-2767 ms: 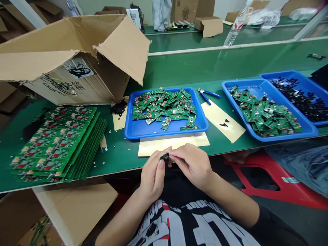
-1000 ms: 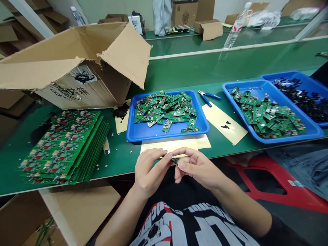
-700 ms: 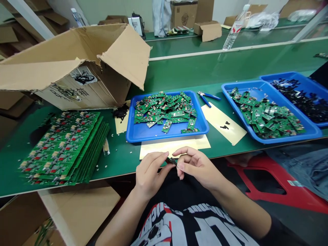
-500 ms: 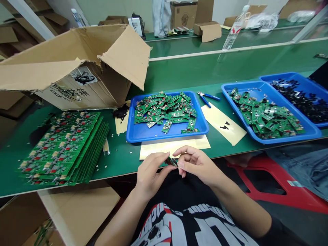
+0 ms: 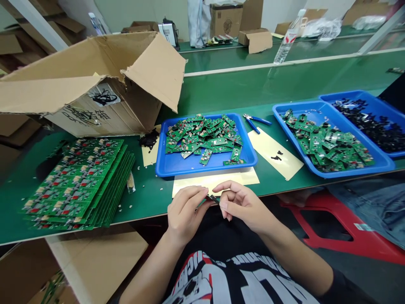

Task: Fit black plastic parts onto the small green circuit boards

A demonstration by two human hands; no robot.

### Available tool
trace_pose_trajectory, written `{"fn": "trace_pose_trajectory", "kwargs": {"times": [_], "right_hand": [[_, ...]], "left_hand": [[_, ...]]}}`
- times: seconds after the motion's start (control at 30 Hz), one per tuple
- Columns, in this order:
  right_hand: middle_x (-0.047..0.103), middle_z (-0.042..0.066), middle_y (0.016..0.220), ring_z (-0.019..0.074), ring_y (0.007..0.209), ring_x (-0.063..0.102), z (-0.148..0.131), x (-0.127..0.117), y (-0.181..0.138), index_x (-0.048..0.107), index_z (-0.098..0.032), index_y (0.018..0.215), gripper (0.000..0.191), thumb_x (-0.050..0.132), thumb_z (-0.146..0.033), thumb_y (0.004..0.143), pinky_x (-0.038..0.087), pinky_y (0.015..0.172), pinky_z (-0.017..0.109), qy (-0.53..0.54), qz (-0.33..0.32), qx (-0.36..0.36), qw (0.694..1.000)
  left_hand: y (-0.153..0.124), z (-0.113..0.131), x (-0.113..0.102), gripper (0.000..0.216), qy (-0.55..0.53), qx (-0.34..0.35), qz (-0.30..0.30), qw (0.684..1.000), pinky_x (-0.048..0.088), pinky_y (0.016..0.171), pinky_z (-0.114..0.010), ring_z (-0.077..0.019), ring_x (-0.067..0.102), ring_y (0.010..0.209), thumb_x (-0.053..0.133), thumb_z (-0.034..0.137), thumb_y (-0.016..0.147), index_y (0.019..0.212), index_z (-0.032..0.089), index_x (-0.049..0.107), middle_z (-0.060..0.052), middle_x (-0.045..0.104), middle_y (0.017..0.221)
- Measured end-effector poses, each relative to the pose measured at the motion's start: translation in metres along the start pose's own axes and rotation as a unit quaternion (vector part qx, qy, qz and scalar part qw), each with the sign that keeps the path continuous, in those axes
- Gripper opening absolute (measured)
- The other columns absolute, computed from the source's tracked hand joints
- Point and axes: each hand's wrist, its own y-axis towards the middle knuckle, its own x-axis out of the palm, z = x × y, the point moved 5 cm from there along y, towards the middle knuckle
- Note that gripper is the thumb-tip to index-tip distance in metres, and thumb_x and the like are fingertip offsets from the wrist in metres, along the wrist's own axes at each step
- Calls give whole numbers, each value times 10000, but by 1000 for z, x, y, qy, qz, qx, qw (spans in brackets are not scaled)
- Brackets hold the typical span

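Note:
Near the table's front edge, a small circuit board (image 5: 214, 198) is gripped between the thumb and fingers of my left hand (image 5: 186, 210). It is seen nearly edge-on, and my fingers cover much of it. My right hand (image 5: 242, 204) is closed on the board's other end, thumb against bent fingers, with the index finger arched above. Just beyond my hands lies a pale yellow sheet (image 5: 218, 179). Behind it a blue tray (image 5: 182, 167) holds a heap of small green circuit boards (image 5: 205, 139).
On the left stand stacked green board panels (image 5: 79, 181) and an open cardboard box (image 5: 104, 105). Blue-handled cutters (image 5: 257, 121) lie beside another yellow sheet (image 5: 275, 152) with black bits. To the right are a second blue tray (image 5: 332, 173) of boards and a third tray (image 5: 392, 154) of black parts.
The small board has turned in my fingers and now shows more of its edge. My left hand has shifted slightly; the trays and stacks look unchanged.

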Motion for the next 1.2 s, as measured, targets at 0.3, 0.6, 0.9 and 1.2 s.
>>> {"fn": "trace_pose_trajectory", "kwargs": {"times": [0.3, 0.6, 0.9, 1.2], "right_hand": [[477, -73, 559, 63, 507, 500, -24, -2, -9, 536, -171, 986, 253, 511, -90, 748, 430, 525, 190, -66, 18, -68, 995], [527, -58, 597, 77, 557, 525, -37, -5, -9, 517, -196, 1036, 274, 505, -96, 781, 421, 555, 201, -144, -1, -83, 986], [512, -66, 583, 73, 539, 510, -14, -5, -2, 515, -180, 1019, 254, 506, -121, 772, 425, 566, 211, -104, -10, -47, 993], [508, -66, 569, 70, 519, 495, -5, -3, 0, 508, -174, 1029, 281, 508, -120, 753, 418, 510, 190, -52, -16, -10, 998]], "left_hand": [[0, 2, 4, 344, 28, 45, -17, 998, 537, 695, -295, -184, 630, 834, 686, 37, 687, 1002, 148, 607, -86, 651, 885], [-2, 3, 5, 335, 33, 50, -14, 998, 547, 718, -317, -186, 633, 857, 675, 60, 708, 1013, 180, 608, -72, 658, 898], [-8, -4, 10, 319, -10, -48, -42, 998, 545, 699, -267, -163, 645, 813, 637, 206, 782, 1090, 174, 560, -66, 663, 903], [-9, -7, 12, 291, -39, -72, -44, 996, 547, 687, -280, -163, 645, 808, 640, 218, 780, 1061, 198, 565, -62, 657, 910]]}}
